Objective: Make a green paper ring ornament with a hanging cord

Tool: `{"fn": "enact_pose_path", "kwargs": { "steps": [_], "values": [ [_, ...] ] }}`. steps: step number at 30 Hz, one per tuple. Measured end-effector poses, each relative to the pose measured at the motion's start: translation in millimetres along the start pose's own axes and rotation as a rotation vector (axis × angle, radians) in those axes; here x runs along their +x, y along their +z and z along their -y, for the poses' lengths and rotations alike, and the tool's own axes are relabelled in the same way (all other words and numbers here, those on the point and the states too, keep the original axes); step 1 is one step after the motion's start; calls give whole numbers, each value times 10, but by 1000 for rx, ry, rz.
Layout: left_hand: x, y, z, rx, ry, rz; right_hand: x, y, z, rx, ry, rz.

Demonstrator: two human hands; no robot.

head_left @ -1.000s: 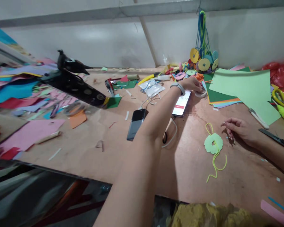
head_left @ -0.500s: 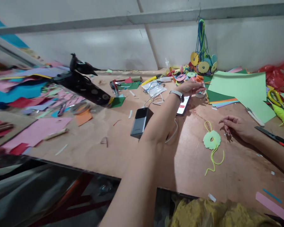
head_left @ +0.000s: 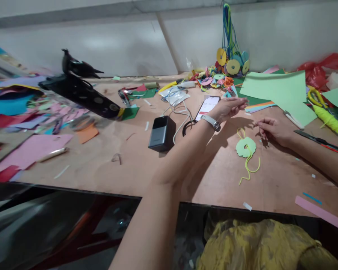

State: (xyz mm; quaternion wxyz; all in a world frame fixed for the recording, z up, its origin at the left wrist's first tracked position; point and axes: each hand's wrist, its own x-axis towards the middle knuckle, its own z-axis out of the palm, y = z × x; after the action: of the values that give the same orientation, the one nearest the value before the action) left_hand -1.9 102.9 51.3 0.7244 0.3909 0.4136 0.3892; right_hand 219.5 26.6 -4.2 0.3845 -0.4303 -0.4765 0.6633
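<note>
My left hand (head_left: 231, 107), a watch (head_left: 211, 122) on its wrist, hovers above the table with its fingers stretched out and nothing visible in them. Just behind it lies a phone (head_left: 208, 106) with a lit screen. My right hand (head_left: 272, 131) rests on the table, fingers loosely bent and apart, holding nothing that I can see. Between me and both hands lies a green notched paper ring (head_left: 251, 147), with a yellow-green string (head_left: 248, 165) looped through its hole. A grey power bank (head_left: 158, 134) with a white cable stands left of my left forearm.
Green paper sheets (head_left: 276, 90), scissors with yellow handles (head_left: 317, 98) and a yellow yarn bundle (head_left: 329, 120) lie at the right. A black cutter (head_left: 312, 137) is beside my right forearm. Paper discs on cords (head_left: 232, 67) hang at the back. A bird figure (head_left: 80, 69) stands left, near paper scraps.
The camera view has shifted, so the table's things appear further left and higher. My left hand has moved right and toward me, off the phone, which shows more now. My right hand stays beside the ring.
</note>
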Motion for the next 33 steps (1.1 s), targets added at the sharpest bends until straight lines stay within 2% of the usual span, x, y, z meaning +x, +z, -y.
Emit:
{"fn": "enact_pose_path", "kwargs": {
  "steps": [3,11,18,23,28,33],
  "values": [
    [-147,4,100,37,32,-18,7,-1,24,-25,-3,-21],
    [-402,-142,388,71,158,-38,-28,56,87,-117,-20,-68],
    [-749,97,526,-40,169,-85,-272,136,5,-88,-23,-79],
    [-691,195,614,-223,76,-160,-375,162,-14,-49,-60,-81],
    [-689,207,582,-288,3,-119,-470,260,10,-77,-103,-132],
    [-775,260,584,-292,-41,-74,-607,435,20,-88,-143,-87]
  ]
}}
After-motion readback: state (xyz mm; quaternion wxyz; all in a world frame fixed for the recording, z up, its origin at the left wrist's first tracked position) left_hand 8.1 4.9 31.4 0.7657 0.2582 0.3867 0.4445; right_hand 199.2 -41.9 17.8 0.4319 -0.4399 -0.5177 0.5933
